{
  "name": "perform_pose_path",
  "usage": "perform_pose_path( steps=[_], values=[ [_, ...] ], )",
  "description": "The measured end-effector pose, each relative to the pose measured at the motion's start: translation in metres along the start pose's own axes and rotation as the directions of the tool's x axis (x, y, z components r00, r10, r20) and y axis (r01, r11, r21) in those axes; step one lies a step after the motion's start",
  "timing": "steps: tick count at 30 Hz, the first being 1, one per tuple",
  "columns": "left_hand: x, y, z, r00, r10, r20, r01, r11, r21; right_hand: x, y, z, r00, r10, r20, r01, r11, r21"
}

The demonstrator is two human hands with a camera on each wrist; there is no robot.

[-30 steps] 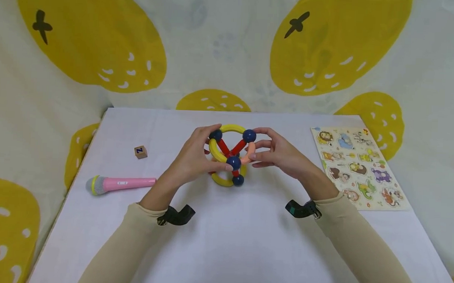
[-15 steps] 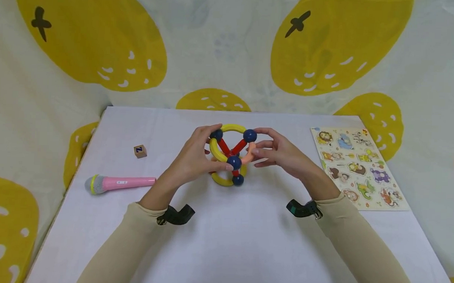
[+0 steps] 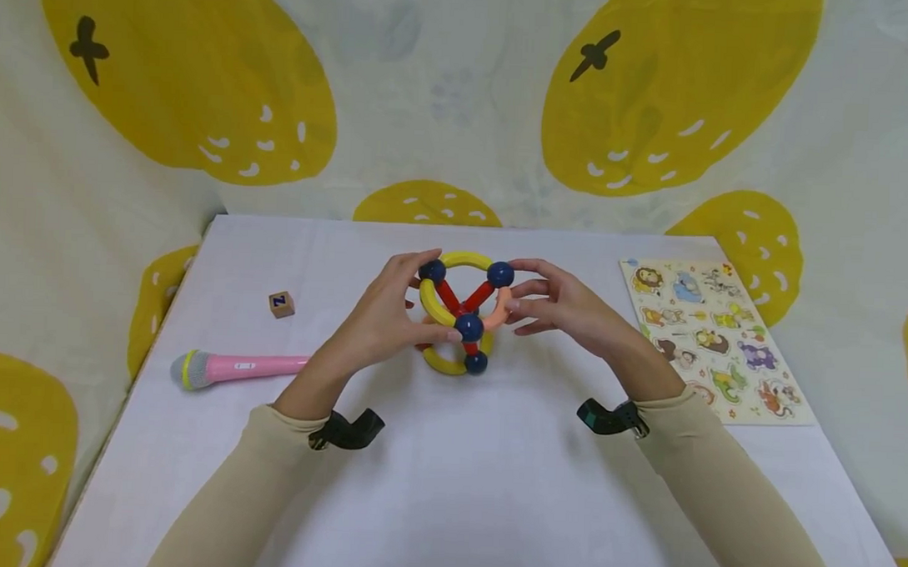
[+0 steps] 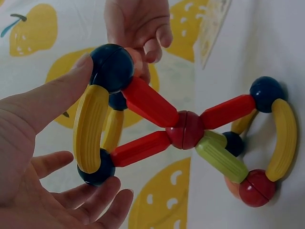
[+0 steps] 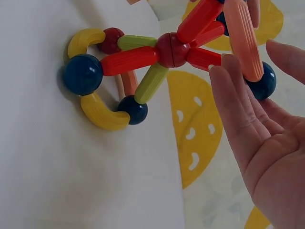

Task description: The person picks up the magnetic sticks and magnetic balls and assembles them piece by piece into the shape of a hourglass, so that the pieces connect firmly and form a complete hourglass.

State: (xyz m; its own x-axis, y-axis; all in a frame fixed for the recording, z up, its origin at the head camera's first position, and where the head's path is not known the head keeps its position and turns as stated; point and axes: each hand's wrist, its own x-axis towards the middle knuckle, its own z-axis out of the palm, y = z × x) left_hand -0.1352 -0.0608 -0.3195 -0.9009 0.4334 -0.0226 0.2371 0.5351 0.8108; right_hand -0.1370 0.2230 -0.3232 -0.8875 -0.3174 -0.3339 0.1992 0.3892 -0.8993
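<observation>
A magnetic ball-and-stick toy (image 3: 469, 326) stands on the table. Its yellow and peach curved rods form an upper and a lower ring, with red and green straight rods meeting at a central red ball (image 4: 184, 130). My left hand (image 3: 381, 314) grips the upper ring, thumb on one blue ball (image 4: 112, 67) and fingertips at another blue ball (image 4: 97, 168). On the other side my right hand (image 3: 573, 313) has its fingers extended along the peach rod (image 5: 244, 40) and a blue ball (image 5: 262, 81). The right thumb is spread apart from the rod.
A pink toy microphone (image 3: 244, 368) lies on the left of the white table (image 3: 477, 484), with a small wooden letter block (image 3: 280, 304) behind it. To the right lies an animal puzzle board (image 3: 715, 334), partly overlapped by my right forearm. A fruit-patterned cloth (image 3: 445, 108) hangs behind.
The toy and my left hand hold nearly still. My right hand has shifted slightly right, its thumb easing away from the peach rod.
</observation>
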Motion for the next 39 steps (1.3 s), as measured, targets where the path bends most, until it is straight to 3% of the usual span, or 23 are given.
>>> perform_pose_path(
  steps=[3,6,10,14,17,19,31,39],
  values=[
    [-0.001,-0.003,-0.002,1.0,0.01,0.011,-0.01,1.0,0.005,-0.002,0.0,0.001,1.0,-0.023,-0.007,0.023,0.998,-0.061],
    [-0.003,-0.006,-0.004,0.999,0.031,0.024,-0.031,0.999,0.027,-0.006,0.002,0.003,0.996,-0.079,-0.034,0.071,0.978,-0.198],
    [-0.008,-0.011,-0.007,0.997,0.068,0.042,-0.073,0.988,0.135,-0.015,0.005,0.009,0.979,-0.196,-0.061,0.155,0.898,-0.411],
    [-0.013,-0.018,-0.006,0.986,0.13,0.099,-0.155,0.937,0.312,-0.022,0.006,0.017,0.963,-0.266,-0.033,0.218,0.85,-0.479],
    [-0.016,-0.022,-0.002,0.975,0.159,0.157,-0.21,0.893,0.399,-0.021,0.006,0.022,0.961,-0.277,-0.012,0.239,0.85,-0.469],
    [-0.017,-0.024,0.0,0.971,0.159,0.178,-0.222,0.879,0.423,-0.02,0.005,0.024,0.96,-0.279,-0.013,0.243,0.856,-0.456],
    [-0.019,-0.023,-0.003,0.967,0.167,0.193,-0.232,0.888,0.396,-0.018,-0.005,0.025,0.953,-0.3,-0.041,0.253,0.863,-0.437],
    [-0.013,-0.022,-0.006,0.964,0.173,0.201,-0.24,0.891,0.385,-0.015,-0.003,0.023,0.949,-0.313,-0.05,0.262,0.863,-0.431]
  ],
)
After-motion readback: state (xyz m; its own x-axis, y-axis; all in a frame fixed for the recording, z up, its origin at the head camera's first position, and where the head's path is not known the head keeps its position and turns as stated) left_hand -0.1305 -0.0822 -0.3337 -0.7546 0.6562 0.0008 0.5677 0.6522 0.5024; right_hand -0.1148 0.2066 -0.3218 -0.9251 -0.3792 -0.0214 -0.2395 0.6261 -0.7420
